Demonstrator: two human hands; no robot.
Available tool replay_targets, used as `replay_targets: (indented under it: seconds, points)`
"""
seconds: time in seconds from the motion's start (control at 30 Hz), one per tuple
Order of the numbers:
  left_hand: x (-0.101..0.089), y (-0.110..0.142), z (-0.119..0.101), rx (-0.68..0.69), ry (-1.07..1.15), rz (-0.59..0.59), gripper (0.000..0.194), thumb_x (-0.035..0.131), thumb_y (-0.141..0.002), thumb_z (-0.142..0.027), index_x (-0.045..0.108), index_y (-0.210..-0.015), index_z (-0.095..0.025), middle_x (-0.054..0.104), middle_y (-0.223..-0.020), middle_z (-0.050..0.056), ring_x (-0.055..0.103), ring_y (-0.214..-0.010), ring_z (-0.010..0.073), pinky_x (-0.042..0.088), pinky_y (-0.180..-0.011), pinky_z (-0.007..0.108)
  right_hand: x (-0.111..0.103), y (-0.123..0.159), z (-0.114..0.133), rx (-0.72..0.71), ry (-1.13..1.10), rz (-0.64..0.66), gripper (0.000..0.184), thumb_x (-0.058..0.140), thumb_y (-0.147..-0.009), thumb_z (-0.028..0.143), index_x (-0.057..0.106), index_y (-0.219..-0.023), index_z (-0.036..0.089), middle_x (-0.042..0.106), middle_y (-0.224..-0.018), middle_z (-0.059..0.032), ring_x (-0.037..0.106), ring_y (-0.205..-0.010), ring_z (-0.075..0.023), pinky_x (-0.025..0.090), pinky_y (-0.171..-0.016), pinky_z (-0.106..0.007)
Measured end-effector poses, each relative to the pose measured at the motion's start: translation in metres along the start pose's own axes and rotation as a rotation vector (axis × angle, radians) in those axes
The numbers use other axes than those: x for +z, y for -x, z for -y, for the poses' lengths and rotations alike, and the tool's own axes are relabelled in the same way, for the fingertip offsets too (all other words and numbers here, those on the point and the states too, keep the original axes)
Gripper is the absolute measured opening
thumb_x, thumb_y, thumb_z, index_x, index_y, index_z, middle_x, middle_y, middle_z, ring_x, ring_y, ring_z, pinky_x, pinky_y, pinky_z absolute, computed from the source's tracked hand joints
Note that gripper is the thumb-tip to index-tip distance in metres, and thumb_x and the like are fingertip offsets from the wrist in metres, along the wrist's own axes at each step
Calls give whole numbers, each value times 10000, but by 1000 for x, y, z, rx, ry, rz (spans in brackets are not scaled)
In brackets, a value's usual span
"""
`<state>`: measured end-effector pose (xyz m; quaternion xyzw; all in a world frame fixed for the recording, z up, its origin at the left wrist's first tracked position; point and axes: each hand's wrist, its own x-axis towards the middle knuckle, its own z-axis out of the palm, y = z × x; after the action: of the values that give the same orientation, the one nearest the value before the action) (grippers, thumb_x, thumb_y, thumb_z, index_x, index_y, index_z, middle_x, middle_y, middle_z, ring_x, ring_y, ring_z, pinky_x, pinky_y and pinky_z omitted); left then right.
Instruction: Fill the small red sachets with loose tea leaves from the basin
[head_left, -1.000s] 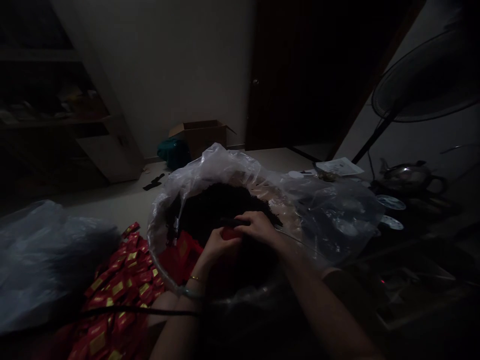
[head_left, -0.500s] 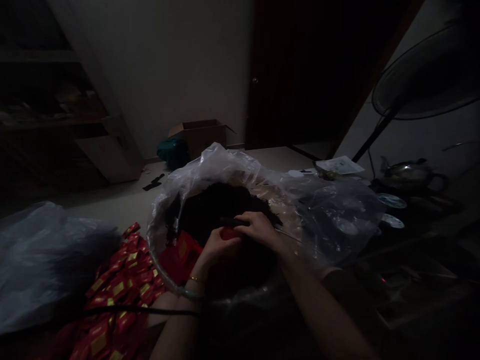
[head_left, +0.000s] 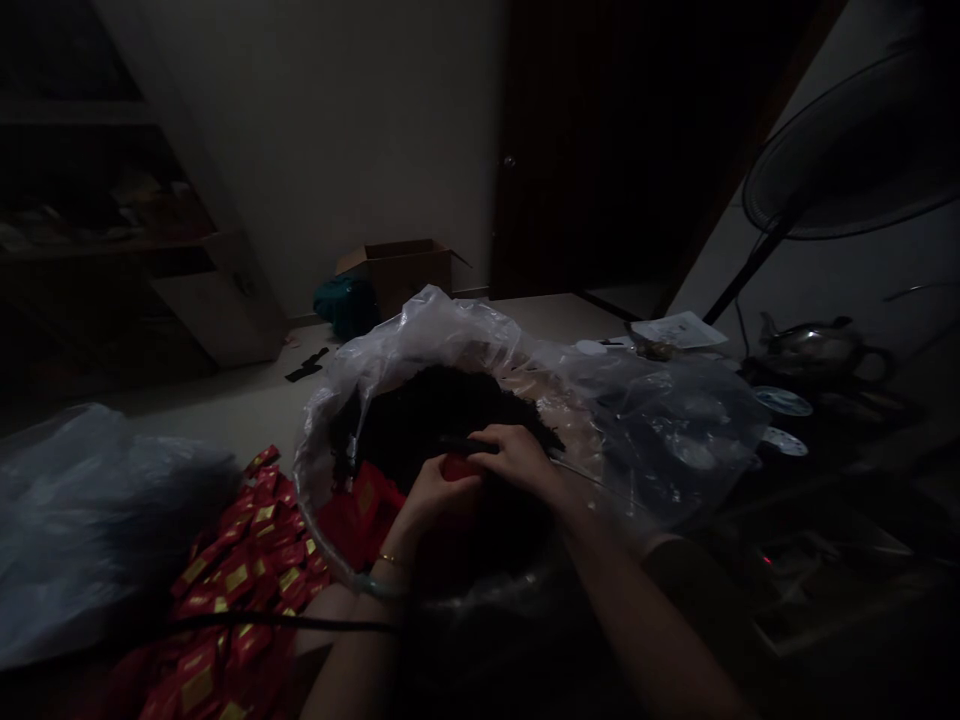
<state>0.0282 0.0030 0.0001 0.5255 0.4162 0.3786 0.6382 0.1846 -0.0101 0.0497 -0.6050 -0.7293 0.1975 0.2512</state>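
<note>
My left hand [head_left: 437, 492] is closed around a red packet [head_left: 459, 467] over a round basin [head_left: 319, 540] lined with clear plastic. Beside it, my right hand [head_left: 517, 455] grips a dark, bar-shaped tool [head_left: 459, 444] that lies across the top of the packet; its kind is hard to make out in the dim light. A heap of dark, loose leaves [head_left: 442, 400], looking like tea, fills much of the basin. More red packets [head_left: 367, 505] lie inside at the left, next to my left wrist. The palm sides of both hands are hidden.
Many small red packets with gold labels [head_left: 240, 575] are piled left of the basin, beside a big plastic bag [head_left: 90, 520]. Clear plastic [head_left: 667, 440] spreads to the right, near a kettle [head_left: 814, 347] and a standing fan [head_left: 855, 150]. An open carton [head_left: 409, 278] stands behind.
</note>
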Motion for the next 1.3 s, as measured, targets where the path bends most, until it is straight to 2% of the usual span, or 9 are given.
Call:
replay_targets:
  seconds: [0.43,0.6,0.7,0.8,1.0,1.17,1.3]
  points:
    - [-1,-3,4,1,5,-40,412,826,-477,-255,685,-835,-109,689,-708,27,619,-648,157,471,-640,258,3,3,4,1,-22,15,213,642,-774,249,726,-969,230,708,-913,-29,644,-836,-187,443,-716,-267]
    - [0,-2,3,-9,10,-60,351,814,-506,-291,678,-770,-104,651,-613,6,584,-568,131,443,-578,235,2,0,-8,12,-119,-47,384,703,-715,267,674,-1095,214,690,-1035,-51,636,-945,-212,466,-830,-304]
    - [-1,-2,-1,-10,-11,-84,355,828,-486,-286,680,-754,-107,674,-643,22,601,-592,144,461,-601,249,-4,0,-17,26,-151,-96,446,718,-698,270,650,-1135,211,670,-1099,-61,622,-1004,-220,461,-890,-329]
    - [-2,-2,-2,-17,9,-65,384,837,-471,-293,683,-770,-109,690,-673,31,613,-608,154,472,-611,258,-8,1,-20,16,-135,-51,459,728,-688,281,652,-1134,200,677,-1081,-66,627,-991,-225,465,-885,-337]
    - [-2,-3,1,9,18,-49,390,843,-449,-290,677,-756,-116,685,-647,14,608,-597,148,469,-602,249,0,1,-11,-17,-69,1,275,675,-736,253,718,-1004,210,717,-963,-52,650,-902,-210,472,-811,-301]
    - [2,0,-4,-5,17,-54,342,830,-463,-254,679,-739,-121,677,-632,8,605,-604,148,465,-613,251,1,2,-7,-2,-87,-17,344,690,-723,264,694,-1063,212,700,-1024,-53,639,-932,-212,469,-814,-298]
    - [3,1,-6,-15,12,-59,335,824,-459,-239,678,-734,-116,670,-625,6,598,-595,142,455,-603,245,0,2,-5,-14,-82,3,284,669,-741,241,709,-1021,224,704,-976,-39,642,-895,-193,466,-792,-280]
